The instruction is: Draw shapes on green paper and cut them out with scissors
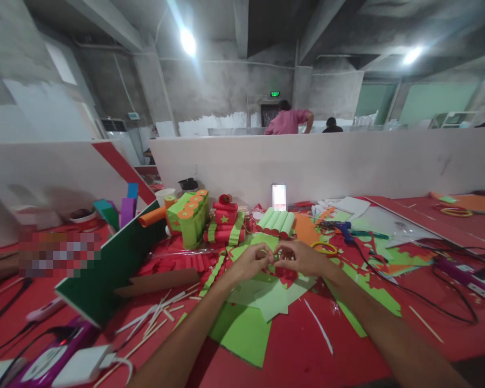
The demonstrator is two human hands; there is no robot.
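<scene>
My left hand (257,260) and my right hand (294,257) meet above the middle of the table, thumbs and fingertips pinched close together. Whatever lies between the fingertips is too small to make out. Below them are overlapping light green paper sheets (255,295) and a brighter green sheet (242,335). Just beyond the hands stand pale green paper rolls (275,221) joined side by side. Left of these is a stack of red paper rolls (225,220) with green strips and a star. Yellow-handled scissors (324,248) lie right of my right hand.
A blue glue gun (345,230) rests at right, its cable trailing across the table. Green and orange rolls (192,215) stand at left near a dark green board (111,269). Thin wooden sticks (156,318) and power strips (469,277) lie about. A white partition (327,167) runs behind.
</scene>
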